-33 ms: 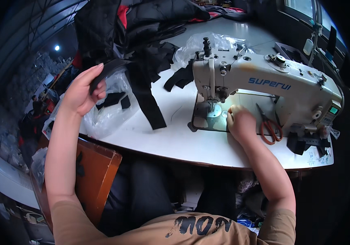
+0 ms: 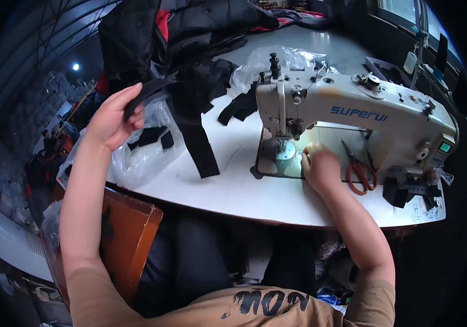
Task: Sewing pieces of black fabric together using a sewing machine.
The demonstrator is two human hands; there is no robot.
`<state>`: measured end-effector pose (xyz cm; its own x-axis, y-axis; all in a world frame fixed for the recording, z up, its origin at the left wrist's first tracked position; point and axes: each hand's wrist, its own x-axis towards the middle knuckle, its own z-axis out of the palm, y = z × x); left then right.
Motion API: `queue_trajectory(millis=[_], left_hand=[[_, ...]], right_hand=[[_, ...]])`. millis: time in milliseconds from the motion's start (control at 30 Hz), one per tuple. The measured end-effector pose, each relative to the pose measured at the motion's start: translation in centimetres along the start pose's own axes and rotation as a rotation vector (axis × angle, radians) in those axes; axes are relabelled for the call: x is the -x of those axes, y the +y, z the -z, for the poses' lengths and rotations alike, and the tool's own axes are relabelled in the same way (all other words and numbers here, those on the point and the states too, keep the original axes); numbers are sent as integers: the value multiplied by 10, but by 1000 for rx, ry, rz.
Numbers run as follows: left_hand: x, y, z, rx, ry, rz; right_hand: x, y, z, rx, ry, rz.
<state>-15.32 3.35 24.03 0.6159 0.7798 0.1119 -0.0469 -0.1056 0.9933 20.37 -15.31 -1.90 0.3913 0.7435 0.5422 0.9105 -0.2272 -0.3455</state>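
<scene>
Now the left hand (image 2: pixel 114 117) pinches a black fabric strip (image 2: pixel 147 91) at ten o'clock, its long axis running up toward one o'clock. Right hand (image 2: pixel 319 165), loosely curled and holding nothing, rests by the presser foot (image 2: pixel 284 146) of the white sewing machine (image 2: pixel 364 111), well apart at three o'clock.

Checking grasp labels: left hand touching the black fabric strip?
Touching. Head view: left hand has its fingers closed around the black fabric strip.
</scene>
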Motion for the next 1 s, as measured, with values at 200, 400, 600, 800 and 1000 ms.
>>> queue_trajectory(millis=[200,400,600,800,1000], left_hand=[[-140,35,27,-41,284,12],[-226,31,27,-96,482,-440],[-267,-103,58,-123,563,168],[-203,-122,67,-483,562,-169],[-87,-137,110,-823,450,-162]], right_hand=[[-1,-3,5,-10,-34,24],[2,-9,11,35,-104,1],[-1,-11,9,21,-110,54],[1,-6,12,25,-116,63],[3,-12,11,-8,-84,107]])
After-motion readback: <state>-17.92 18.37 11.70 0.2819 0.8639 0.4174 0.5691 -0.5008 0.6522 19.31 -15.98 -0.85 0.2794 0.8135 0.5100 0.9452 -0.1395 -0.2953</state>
